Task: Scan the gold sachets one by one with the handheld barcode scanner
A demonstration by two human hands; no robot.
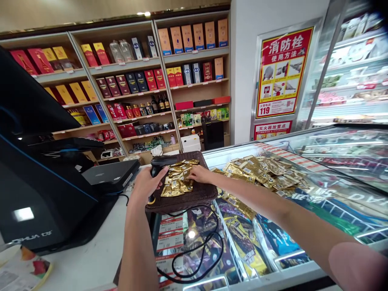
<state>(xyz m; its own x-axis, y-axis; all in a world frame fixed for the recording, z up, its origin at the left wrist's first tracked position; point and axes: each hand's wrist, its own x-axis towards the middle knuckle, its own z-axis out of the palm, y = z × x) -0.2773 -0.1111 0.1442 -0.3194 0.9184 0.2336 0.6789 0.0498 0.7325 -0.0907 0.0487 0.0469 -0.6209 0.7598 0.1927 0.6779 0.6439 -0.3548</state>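
Observation:
My left hand (147, 184) is wrapped round the handle of a black barcode scanner (163, 160), whose head points over a dark brown woven basket (206, 193). Gold foil packets (177, 186) with small printed labels lie in this basket. At its right side, my right hand (199, 174) reaches in with its fingers bent together on one of the gold packets; the fingertips are partly hidden. A larger heap of similar gold packets (257, 169) rests on the glass freezer top to the right.
A black cable (222, 242) loops over the glass in front of the basket. Left of it stand a black checkout machine (39, 194) and a grey-black box (112, 176) on a white counter (87, 258). Shelves of boxed goods (130, 85) line the back wall.

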